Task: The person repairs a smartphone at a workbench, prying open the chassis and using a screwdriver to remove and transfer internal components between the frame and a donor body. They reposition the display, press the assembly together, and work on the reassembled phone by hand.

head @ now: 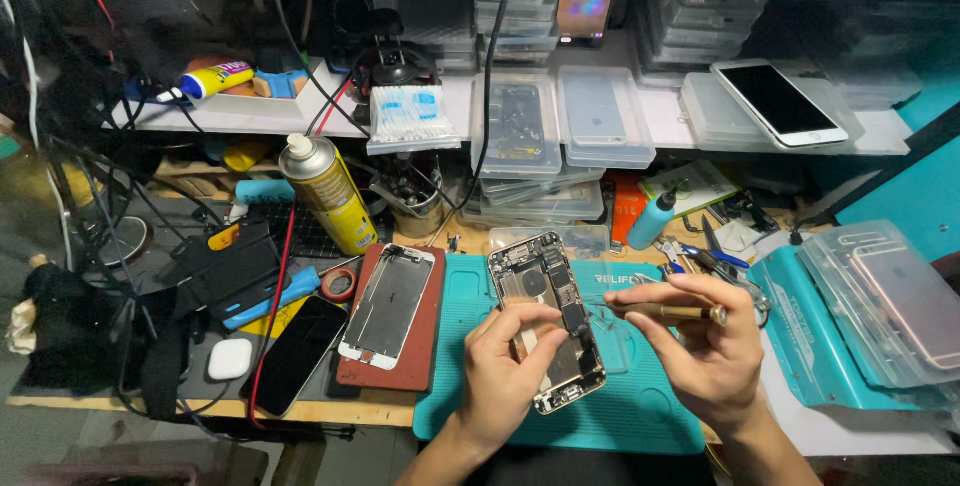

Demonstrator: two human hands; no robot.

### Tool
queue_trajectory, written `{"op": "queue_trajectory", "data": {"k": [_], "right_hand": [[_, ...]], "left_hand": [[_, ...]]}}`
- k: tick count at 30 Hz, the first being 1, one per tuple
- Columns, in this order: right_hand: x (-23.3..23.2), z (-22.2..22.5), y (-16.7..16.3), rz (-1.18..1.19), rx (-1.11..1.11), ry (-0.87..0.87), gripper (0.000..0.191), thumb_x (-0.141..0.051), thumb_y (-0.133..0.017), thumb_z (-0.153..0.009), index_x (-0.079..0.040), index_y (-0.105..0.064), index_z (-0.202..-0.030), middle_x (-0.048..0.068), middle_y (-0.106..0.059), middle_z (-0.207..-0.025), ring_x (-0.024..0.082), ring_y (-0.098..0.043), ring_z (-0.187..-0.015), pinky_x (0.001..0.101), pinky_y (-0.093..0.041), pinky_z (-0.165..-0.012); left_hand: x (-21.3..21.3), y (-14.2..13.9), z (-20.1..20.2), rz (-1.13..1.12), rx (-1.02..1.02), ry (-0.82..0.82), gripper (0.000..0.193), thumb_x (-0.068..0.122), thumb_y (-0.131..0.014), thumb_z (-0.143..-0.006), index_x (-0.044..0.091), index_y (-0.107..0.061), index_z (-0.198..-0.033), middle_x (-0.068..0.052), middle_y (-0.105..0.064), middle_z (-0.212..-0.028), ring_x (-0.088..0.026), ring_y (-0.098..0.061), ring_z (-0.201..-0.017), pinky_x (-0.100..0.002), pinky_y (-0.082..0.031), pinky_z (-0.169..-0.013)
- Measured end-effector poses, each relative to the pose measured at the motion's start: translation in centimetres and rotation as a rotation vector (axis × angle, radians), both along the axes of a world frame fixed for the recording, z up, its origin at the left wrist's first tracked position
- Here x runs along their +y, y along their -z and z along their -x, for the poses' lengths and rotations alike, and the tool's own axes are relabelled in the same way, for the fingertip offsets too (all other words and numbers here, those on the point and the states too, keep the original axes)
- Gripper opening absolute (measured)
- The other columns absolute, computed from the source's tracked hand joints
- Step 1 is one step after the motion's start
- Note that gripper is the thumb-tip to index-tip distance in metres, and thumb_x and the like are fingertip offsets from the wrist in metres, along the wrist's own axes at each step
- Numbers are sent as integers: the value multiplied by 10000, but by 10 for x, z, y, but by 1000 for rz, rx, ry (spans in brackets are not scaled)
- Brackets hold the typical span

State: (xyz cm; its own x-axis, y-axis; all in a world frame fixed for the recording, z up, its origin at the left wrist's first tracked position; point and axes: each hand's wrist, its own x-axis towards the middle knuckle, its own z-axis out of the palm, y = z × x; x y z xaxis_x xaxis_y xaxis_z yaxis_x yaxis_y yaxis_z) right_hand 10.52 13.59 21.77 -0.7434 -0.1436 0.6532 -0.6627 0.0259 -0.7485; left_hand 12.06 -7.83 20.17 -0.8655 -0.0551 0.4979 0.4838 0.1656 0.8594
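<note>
Gripping an opened phone (pixel 548 321) and a screwdriver (pixel 672 313), both hands work beside a spray can (pixel 328 194) and detached screen (pixel 388 304).

At the lower middle of the frame the opened phone (pixel 548 321) lies on the work mat (pixel 600 416), between the left hand (pixel 505 371) and the right hand (pixel 705 346) — the right holding a screwdriver (pixel 668 312) above the mat. Left of the mat a screen panel (pixel 388 304) rests on a board (pixel 425 346); the spray can (pixel 328 194) stands behind it — upper left.
</note>
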Motion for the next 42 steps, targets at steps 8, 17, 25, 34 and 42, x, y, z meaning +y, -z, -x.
{"op": "queue_trajectory", "data": {"k": [8,17,25,34,42], "right_hand": [[-11,3,7,-143,184,72,710,162,-634,-906,-78,-267,-1464,224,-675,-1191,311,-743,-1113,379,-623,-884],[-12,4,4,-194,225,59,695,151,-643,-909,-77,-289,-1461,228,-688,-1173,293,-747,-1095,370,-618,-891],[-11,4,7,-211,235,60,686,140,-659,-908,-65,-299,-1455,236,-701,-1167,279,-758,-1071,357,-635,-882],[-13,8,4,-272,313,98,655,110,-706,-893,-50,-355,-1422,225,-728,-1141,248,-780,-1002,333,-648,-854],[-16,4,-9,-445,361,182,630,123,-712,-845,13,-432,-1399,199,-735,-1141,261,-783,-969,331,-644,-812]], "left_hand": [[0,7,1,-58,-35,25,203,-10,-784,-837,5,-705,-1024,-97,-727,-999,-184,-736,-868,-275,-579,-742],[1,6,-1,-99,-68,50,194,-21,-776,-847,1,-701,-1025,-89,-717,-997,-163,-736,-851,-261,-588,-727],[1,9,-1,-85,-73,35,188,-10,-780,-853,11,-716,-1029,-83,-726,-965,-157,-743,-841,-259,-590,-724],[5,12,-2,-238,-201,89,459,-27,-705,-908,24,-528,-1329,-112,-727,-1075,-136,-733,-937,-264,-596,-773],[2,20,2,-353,-169,47,944,-5,-635,-951,114,12,-1628,-92,-740,-1109,-110,-712,-920,-238,-576,-804]]}}
